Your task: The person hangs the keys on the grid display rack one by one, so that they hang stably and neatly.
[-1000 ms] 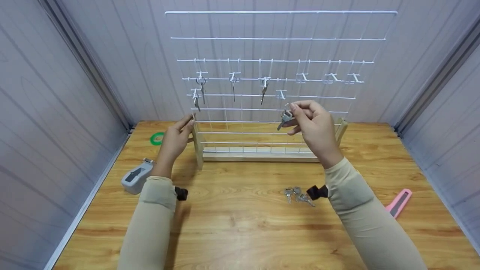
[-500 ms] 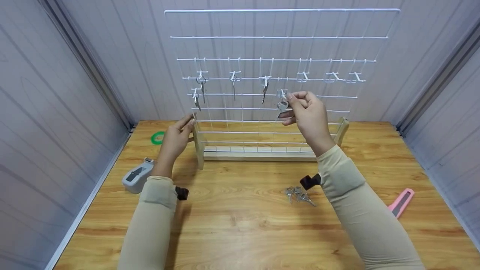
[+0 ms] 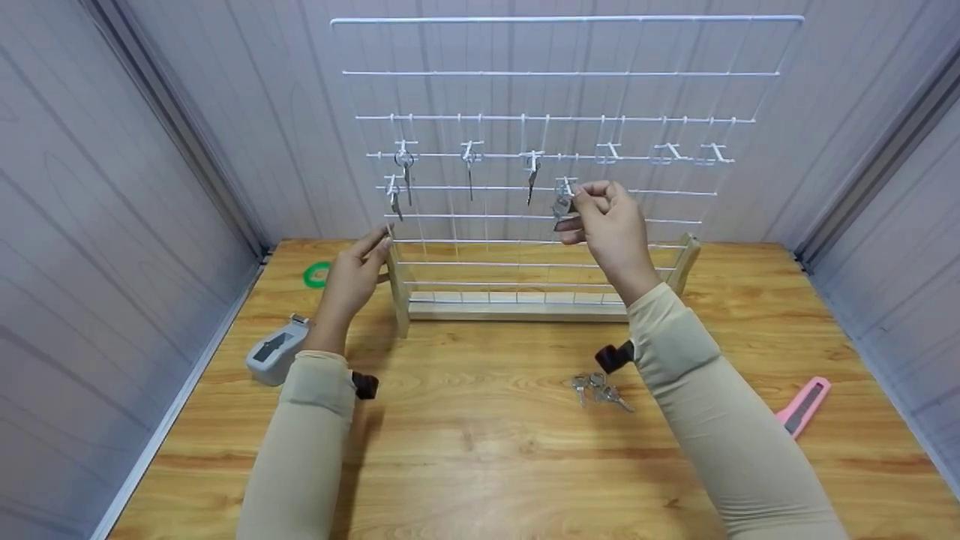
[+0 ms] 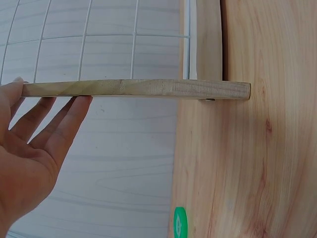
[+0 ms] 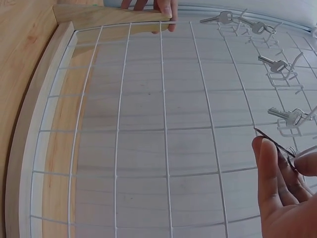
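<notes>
My right hand [image 3: 616,234] pinches a silver key [image 3: 561,210] by its ring at a lower white hook [image 3: 565,184]. In the right wrist view the key [image 5: 271,139] shows edge-on between thumb and fingers. Whether the ring sits over the hook cannot be made out. My left hand [image 3: 352,280] grips the rack's wooden side post [image 4: 138,88], thumb on one face and fingertips on the other. The white wire grid rack [image 3: 487,241] stands upright on the table. Several keys hang from its left hooks, among them one key [image 3: 532,184] just left of the right hand.
More keys [image 3: 600,390] lie in a small pile on the wooden table. Three hooks at the upper right, one hook [image 3: 670,152] among them, carry no key. A grey tape dispenser [image 3: 276,351], green tape roll [image 3: 316,275] and pink cutter [image 3: 804,406] lie at the sides.
My right hand has moved up and slightly left, bringing the key from below the lower hook to the hook itself. The left hand has stayed on the post.
</notes>
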{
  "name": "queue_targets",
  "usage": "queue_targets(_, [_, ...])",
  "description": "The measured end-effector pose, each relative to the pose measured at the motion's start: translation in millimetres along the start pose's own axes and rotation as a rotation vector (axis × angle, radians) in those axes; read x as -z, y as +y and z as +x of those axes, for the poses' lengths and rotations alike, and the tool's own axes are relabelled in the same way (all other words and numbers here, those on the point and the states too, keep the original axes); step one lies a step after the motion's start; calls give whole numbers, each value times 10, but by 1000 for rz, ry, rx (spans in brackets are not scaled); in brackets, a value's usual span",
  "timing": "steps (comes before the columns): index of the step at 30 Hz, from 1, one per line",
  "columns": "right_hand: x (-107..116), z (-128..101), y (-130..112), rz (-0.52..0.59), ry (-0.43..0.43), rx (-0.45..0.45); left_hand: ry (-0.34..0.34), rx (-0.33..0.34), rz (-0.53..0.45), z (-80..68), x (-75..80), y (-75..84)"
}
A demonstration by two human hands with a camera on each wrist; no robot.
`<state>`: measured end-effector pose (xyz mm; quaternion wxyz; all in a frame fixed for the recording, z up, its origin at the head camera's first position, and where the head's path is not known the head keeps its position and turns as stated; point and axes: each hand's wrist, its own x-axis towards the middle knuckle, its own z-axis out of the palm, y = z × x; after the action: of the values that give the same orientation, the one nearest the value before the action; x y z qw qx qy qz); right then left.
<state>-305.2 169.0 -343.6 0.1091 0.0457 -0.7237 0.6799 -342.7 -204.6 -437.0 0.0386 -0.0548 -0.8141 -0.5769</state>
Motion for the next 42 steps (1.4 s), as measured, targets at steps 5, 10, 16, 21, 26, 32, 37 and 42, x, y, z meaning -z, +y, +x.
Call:
queue_targets(5, [9, 29, 45, -22, -3, 6, 6, 1, 18, 3, -4, -6])
queue_targets(10, [40, 32, 66, -39, 2, -23, 10, 6, 19, 8, -6, -10])
queue_targets(16, [113, -14, 104, -90, 8, 7, 6, 28, 16, 6, -5, -9])
queue_targets(21, [209, -138, 92, -129, 17, 27, 7, 36, 25, -4, -1, 2])
queue_targets(26, [311, -295, 63, -155, 18, 50, 4, 34, 24, -11, -1, 9])
queue_targets(32, [442, -481, 111, -201, -47, 50, -2, 24, 24, -17, 1, 15])
queue_targets(37, [592, -616, 240, -326, -151, 7, -4, 34, 28, -8, -1, 18])
queue_targets(42, [775, -748, 464, -487, -262, -82, -6, 43, 28, -9, 6, 26])
